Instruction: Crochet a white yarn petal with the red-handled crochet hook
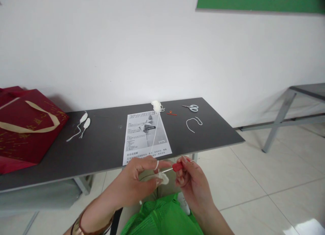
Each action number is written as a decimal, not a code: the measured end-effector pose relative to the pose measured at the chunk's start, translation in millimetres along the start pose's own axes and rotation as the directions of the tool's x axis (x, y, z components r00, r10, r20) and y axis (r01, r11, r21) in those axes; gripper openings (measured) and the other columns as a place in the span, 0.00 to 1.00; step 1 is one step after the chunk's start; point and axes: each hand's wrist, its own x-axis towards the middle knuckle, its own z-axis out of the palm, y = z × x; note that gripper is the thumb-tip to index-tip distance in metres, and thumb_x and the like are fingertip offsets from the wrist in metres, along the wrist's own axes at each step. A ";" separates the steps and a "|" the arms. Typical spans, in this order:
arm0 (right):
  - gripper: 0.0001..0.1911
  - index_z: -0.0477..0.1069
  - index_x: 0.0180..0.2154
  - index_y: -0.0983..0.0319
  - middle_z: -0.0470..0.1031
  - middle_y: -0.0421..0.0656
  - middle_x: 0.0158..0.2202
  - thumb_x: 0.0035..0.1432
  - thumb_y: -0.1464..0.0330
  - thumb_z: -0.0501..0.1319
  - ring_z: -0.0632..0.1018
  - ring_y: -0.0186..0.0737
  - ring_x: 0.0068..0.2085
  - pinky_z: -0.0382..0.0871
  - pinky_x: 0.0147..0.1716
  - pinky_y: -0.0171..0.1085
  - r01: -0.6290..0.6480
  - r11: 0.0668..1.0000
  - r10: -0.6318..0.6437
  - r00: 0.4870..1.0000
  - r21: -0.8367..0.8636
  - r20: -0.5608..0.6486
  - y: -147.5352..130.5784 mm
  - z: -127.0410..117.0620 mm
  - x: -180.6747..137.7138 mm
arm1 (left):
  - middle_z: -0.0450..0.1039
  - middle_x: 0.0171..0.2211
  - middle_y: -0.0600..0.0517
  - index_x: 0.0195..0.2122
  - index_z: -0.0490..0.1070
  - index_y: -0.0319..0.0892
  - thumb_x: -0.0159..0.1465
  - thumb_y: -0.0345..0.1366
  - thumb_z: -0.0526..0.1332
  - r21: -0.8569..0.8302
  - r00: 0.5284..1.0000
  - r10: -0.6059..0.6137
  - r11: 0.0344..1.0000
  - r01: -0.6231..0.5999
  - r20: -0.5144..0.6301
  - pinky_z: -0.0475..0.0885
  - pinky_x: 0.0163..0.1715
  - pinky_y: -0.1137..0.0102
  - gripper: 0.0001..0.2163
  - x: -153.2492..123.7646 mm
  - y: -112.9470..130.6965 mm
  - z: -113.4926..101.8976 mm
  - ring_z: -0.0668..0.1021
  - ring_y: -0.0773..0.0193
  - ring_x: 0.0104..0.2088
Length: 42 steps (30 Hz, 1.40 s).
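My left hand point(143, 177) pinches a small white crochet piece point(164, 178) between thumb and fingers, with white yarn point(155, 133) looped round its index finger. That strand runs up across the printed sheet to a white yarn ball point(156, 107) at the table's back edge. In my right hand point(191, 181) is a crochet hook point(177, 166) with a red handle; its metal shaft points left and meets the crochet piece. Both hands are in front of the table's near edge, above my lap. The exact stitch at the hook's tip is too small to make out.
On the dark table point(106, 133) lie a printed pattern sheet point(134, 137), scissors point(193, 108), an orange-red needle-like piece point(172, 114), a loose yarn length point(194, 120) and white leaf-shaped crochet pieces point(86, 123). A red gift bag point(30, 143) stands at the left. A wall rises behind.
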 end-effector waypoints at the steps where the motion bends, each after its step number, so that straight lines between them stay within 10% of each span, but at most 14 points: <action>1: 0.11 0.74 0.25 0.66 0.73 0.36 0.15 0.47 0.66 0.72 0.68 0.25 0.13 0.68 0.14 0.24 -0.014 1.000 0.014 1.000 0.010 0.005 1.4 -0.9 1.6 | 0.75 0.34 0.51 0.45 0.78 0.46 0.58 0.32 0.63 -0.043 0.996 0.018 0.999 -0.015 0.086 0.65 0.41 0.66 0.14 1.1 -0.3 -7.4 0.74 0.60 0.37; 5: 0.10 0.74 0.24 0.65 0.70 0.34 0.13 0.48 0.66 0.70 0.65 0.24 0.12 0.64 0.11 0.23 -0.113 0.993 0.111 0.991 0.018 0.073 6.0 -5.4 8.9 | 0.74 0.36 0.48 0.38 0.80 0.43 0.57 0.43 0.66 -0.239 0.899 0.147 0.970 -0.049 0.412 0.67 0.39 0.66 0.12 11.9 -3.3 -38.0 0.74 0.60 0.35; 15: 0.11 0.73 0.22 0.67 0.68 0.35 0.10 0.50 0.67 0.67 0.60 0.23 0.09 0.56 0.07 0.22 -0.237 0.967 0.251 0.942 -0.090 0.222 1.8 -11.8 24.2 | 0.75 0.28 0.51 0.29 0.77 0.43 0.54 0.34 0.67 0.048 0.769 0.006 0.998 -0.048 0.639 0.68 0.35 0.69 0.03 44.6 -2.3 -62.2 0.74 0.62 0.30; 25: 0.10 0.74 0.23 0.66 0.67 0.34 0.10 0.49 0.66 0.66 0.58 0.24 0.09 0.61 0.07 0.25 -0.267 0.955 0.291 0.922 -0.127 0.254 2.0 -16.7 28.3 | 0.69 0.23 0.50 0.13 0.71 0.43 0.54 0.50 0.65 -0.201 0.891 0.021 0.976 0.079 0.454 0.67 0.32 0.68 0.20 39.2 -8.7 -50.8 0.70 0.62 0.27; 30: 0.11 0.74 0.23 0.67 0.69 0.36 0.10 0.50 0.65 0.67 0.61 0.25 0.09 0.64 0.08 0.25 -0.223 0.966 0.249 0.940 -0.134 0.231 -2.0 -16.3 28.3 | 0.69 0.32 0.49 0.35 0.81 0.47 0.55 0.57 0.61 -0.386 0.956 0.067 0.921 0.050 0.285 0.66 0.38 0.65 0.20 24.4 6.3 -22.9 0.70 0.59 0.35; 35: 0.11 0.73 0.23 0.66 0.72 0.38 0.12 0.51 0.66 0.68 0.67 0.28 0.10 0.67 0.09 0.27 -0.136 0.981 0.159 0.972 -0.140 0.170 -10.8 -15.4 22.7 | 0.73 0.37 0.52 0.54 0.72 0.53 0.54 0.43 0.69 -0.065 0.955 0.050 0.997 -0.033 0.293 0.68 0.42 0.68 0.25 9.2 26.0 -13.3 0.74 0.60 0.38; 42: 0.11 0.74 0.24 0.67 0.72 0.38 0.13 0.51 0.66 0.68 0.68 0.29 0.11 0.69 0.10 0.27 -0.087 0.984 0.106 0.987 -0.154 0.117 -17.1 -13.8 17.4 | 0.78 0.38 0.55 0.53 0.71 0.54 0.63 0.34 0.60 0.287 0.999 0.036 0.957 -0.045 0.039 0.68 0.47 0.71 0.17 -10.4 24.1 -0.6 0.78 0.61 0.42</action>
